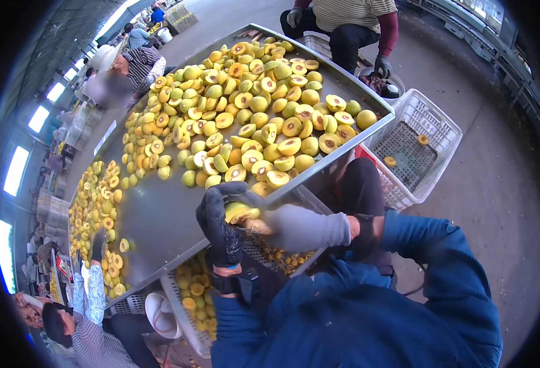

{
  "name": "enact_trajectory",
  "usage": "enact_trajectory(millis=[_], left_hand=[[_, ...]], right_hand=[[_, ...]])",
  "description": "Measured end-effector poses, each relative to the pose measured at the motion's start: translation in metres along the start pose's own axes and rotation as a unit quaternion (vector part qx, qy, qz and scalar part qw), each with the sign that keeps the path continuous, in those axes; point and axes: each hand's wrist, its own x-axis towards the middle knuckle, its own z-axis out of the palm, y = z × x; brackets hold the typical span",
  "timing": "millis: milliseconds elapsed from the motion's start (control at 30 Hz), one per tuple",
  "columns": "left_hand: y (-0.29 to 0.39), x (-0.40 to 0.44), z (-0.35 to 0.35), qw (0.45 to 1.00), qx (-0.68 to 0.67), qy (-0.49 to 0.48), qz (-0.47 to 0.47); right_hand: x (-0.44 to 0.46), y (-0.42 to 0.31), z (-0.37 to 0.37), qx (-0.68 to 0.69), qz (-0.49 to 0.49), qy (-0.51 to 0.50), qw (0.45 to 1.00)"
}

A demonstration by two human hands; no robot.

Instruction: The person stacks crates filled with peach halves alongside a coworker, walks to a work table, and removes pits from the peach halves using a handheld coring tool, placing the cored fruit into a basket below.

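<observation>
My left hand (221, 221), in a dark glove, is closed around a yellow-green peach half (240, 212) at the near edge of the metal table. Against it, from the right, comes my right hand (304, 228) in a grey glove, its fingers closed. A tan piece (259, 226) shows between the hands; whether it is a tool handle or a fingertip I cannot tell. Just beyond my hands lies a wide heap of halved peaches (245, 116), many cut side up with the stone or its hollow showing.
The metal table (166, 208) has a raised rim. Below it stand a crate of peach halves (193, 294) and a crate of small pieces (288, 257). A white crate (432, 116) is at right. Co-workers sit around the table, one with a bucket (161, 314).
</observation>
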Motion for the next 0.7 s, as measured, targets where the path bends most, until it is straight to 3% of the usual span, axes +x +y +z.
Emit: enact_trajectory(millis=[33,67,233,300,333,367,400,500,567,633,667,700], left_hand=[[0.005,-0.003,0.001,1.0,0.015,-0.007,-0.003],[0.014,-0.004,0.002,0.999,0.031,-0.015,-0.003],[-0.019,-0.006,-0.002,0.989,0.1,0.059,0.087],[-0.032,-0.011,0.003,0.99,-0.055,0.078,0.108],[-0.051,-0.014,-0.004,0.967,-0.243,0.074,0.012],[-0.064,-0.016,-0.009,0.901,-0.421,0.067,-0.084],[-0.072,-0.019,-0.012,0.887,-0.445,0.08,-0.098],[-0.054,-0.023,-0.005,0.902,-0.354,0.209,-0.129],[-0.046,-0.025,-0.014,0.942,-0.215,0.243,-0.08],[-0.041,-0.036,-0.031,0.953,-0.119,0.276,-0.039],[-0.045,-0.042,-0.043,0.949,-0.096,0.299,-0.027],[-0.063,-0.051,-0.077,0.927,-0.194,0.319,-0.036]], right_hand=[[0.0,0.003,0.005,0.047,-0.026,-0.003,0.999],[0.001,0.005,0.005,0.085,0.013,-0.031,0.996],[0.004,-0.001,0.018,-0.023,0.103,-0.008,0.994],[0.005,0.012,0.032,-0.079,0.09,0.011,0.993],[0.004,0.017,0.035,-0.132,0.055,0.008,0.99],[0.004,0.023,0.039,-0.184,0.019,0.005,0.983],[0.004,0.031,0.046,-0.171,-0.006,0.03,0.985],[0.006,0.056,0.063,-0.13,-0.082,0.088,0.984],[0.007,0.07,0.066,-0.098,-0.125,0.115,0.981],[-0.006,0.116,0.083,-0.206,0.054,-0.035,0.977],[-0.018,0.134,0.084,-0.233,0.093,-0.108,0.962],[-0.03,0.15,0.085,-0.26,0.133,-0.179,0.94]])
